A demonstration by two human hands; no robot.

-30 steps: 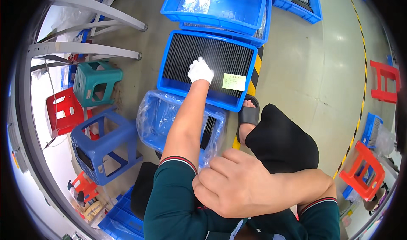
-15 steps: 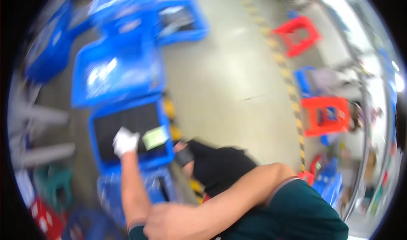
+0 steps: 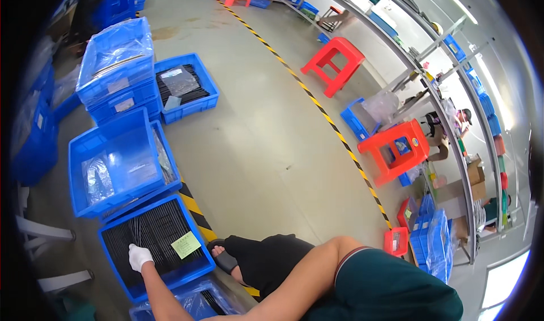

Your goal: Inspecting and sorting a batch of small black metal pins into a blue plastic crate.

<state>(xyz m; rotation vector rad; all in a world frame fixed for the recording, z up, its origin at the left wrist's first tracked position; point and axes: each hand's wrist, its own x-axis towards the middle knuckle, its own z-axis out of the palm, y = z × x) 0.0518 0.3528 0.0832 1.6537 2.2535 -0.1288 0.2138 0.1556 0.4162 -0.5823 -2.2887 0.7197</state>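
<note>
My left hand (image 3: 140, 257), in a white glove, reaches into a blue crate (image 3: 122, 282). Its fingers are closed at the ends of thin black strips (image 3: 148, 224), which lie packed in rows in that crate. A few strips by the fingertips look slightly out of line with the others. On top of the strips, to the right of the glove, rests a pale green paper label (image 3: 186, 245). My right forearm crosses the lower part of the view toward the bottom edge, and the right hand is out of the picture.
Beyond the crate stands a larger blue bin (image 3: 116, 171) with clear plastic bags. More blue crates (image 3: 116, 60) are stacked farther off. Black-and-yellow tape (image 3: 317, 108) marks the floor. Red stools (image 3: 335, 66) stand along the workbench at right. White legs (image 3: 48, 230) jut in at left.
The view has shifted and sharpened, showing more of the aisle. My left hand has moved toward the crate's left side and down to the strips. My right hand has left the picture.
</note>
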